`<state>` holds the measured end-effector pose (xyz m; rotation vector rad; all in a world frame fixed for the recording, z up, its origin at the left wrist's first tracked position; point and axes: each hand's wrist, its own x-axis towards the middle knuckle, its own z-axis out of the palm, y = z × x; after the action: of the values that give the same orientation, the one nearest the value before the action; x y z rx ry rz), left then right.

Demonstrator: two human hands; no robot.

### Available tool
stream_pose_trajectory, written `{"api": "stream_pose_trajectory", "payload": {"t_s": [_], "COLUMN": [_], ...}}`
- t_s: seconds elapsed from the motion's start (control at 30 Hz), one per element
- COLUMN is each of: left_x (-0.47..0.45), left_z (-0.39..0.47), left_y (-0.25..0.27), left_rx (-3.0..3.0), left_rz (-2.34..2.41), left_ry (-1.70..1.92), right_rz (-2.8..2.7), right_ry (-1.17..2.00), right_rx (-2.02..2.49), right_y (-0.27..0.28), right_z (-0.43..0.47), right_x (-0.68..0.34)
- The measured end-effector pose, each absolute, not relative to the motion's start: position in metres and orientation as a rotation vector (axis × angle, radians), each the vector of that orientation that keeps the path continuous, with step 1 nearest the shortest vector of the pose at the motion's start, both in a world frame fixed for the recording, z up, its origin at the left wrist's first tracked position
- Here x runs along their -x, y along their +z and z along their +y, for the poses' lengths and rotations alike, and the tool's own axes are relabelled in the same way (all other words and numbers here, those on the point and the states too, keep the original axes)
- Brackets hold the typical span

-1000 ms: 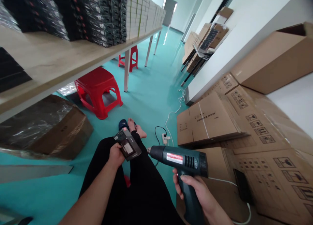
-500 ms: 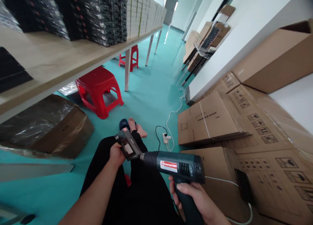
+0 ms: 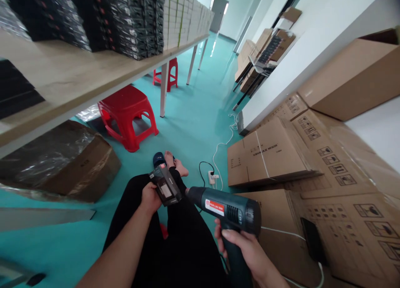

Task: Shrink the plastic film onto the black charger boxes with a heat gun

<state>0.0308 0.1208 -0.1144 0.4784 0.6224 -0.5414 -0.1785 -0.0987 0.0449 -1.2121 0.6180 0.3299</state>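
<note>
The left hand (image 3: 151,197) is gripping a small, dark-grey, rectangular box (image 3: 165,185) above the black-clad lap (image 3: 190,246), long axis slanting down rightward; just beside its right edge, a dark-green, pistol-shaped heat gun (image 3: 228,209) is pointing leftward, the right hand (image 3: 242,243) clasping its handle.

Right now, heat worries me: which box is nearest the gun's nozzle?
The small dark box in the left hand, beside the nozzle; stacked boxes and brown cartons sit farther off.
</note>
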Motion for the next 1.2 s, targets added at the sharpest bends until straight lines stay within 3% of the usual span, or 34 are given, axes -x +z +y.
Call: {"api": "stream_pose_trajectory", "payload": {"t_s": [1.2], "left_x": [-0.028], "left_z": [0.118], "left_y": [-0.131], "left_rx": [-0.666], "left_rz": [0.597], "left_ry": [-0.652], "right_rz": [0.624], "right_ry": [0.413], "right_rx": [1.160], "right_y": [0.047], "right_z": [-0.101], "right_x": [0.192]}}
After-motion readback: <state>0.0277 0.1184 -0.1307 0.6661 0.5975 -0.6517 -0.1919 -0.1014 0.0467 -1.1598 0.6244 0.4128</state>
